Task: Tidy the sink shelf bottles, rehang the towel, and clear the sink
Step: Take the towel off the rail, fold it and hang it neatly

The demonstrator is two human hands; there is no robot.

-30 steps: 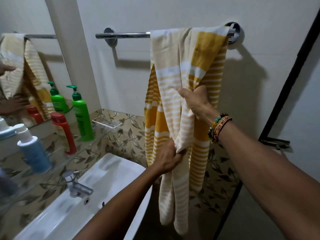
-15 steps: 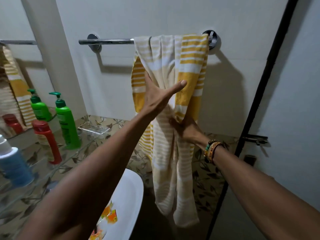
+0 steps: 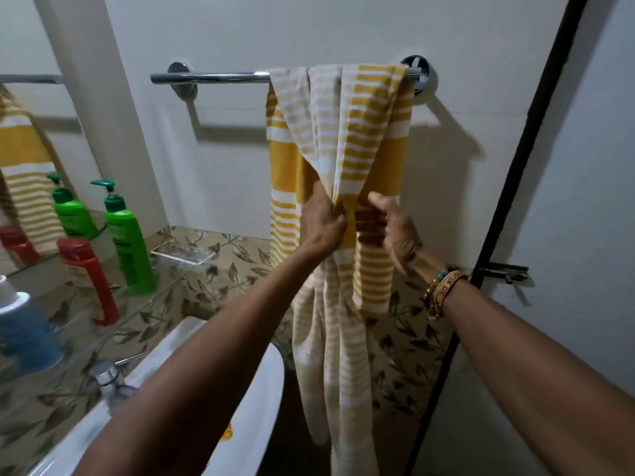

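Head view. A yellow-and-white striped towel (image 3: pixel 371 132) hangs bunched over the right end of a chrome towel bar (image 3: pixel 213 77). Its right edge lies against the bar's right wall mount, and the left half of the bar is bare. The left hand (image 3: pixel 321 225) grips a gathered fold at mid-height, fingers curled into the cloth. The right hand (image 3: pixel 398 231), just beside it, holds the neighbouring fold with fingers curled and thumb raised; beaded bracelets (image 3: pixel 443 290) circle that wrist. The towel's lower ends hang free between the sink (image 3: pixel 254 407) rim and a black door frame (image 3: pixel 515 166), touching neither.

At left, a glass shelf (image 3: pixel 137 304) under the mirror (image 3: pixel 31 46) carries a green pump bottle (image 3: pixel 125 235), a red bottle (image 3: pixel 87 276) and a blurred blue bottle (image 3: pixel 24 331), all upright and apart. A clear soap dish (image 3: pixel 184 255) sits at the shelf's far end. The left forearm crosses above the basin, where a small orange scrap (image 3: pixel 226 432) shows near the rim.
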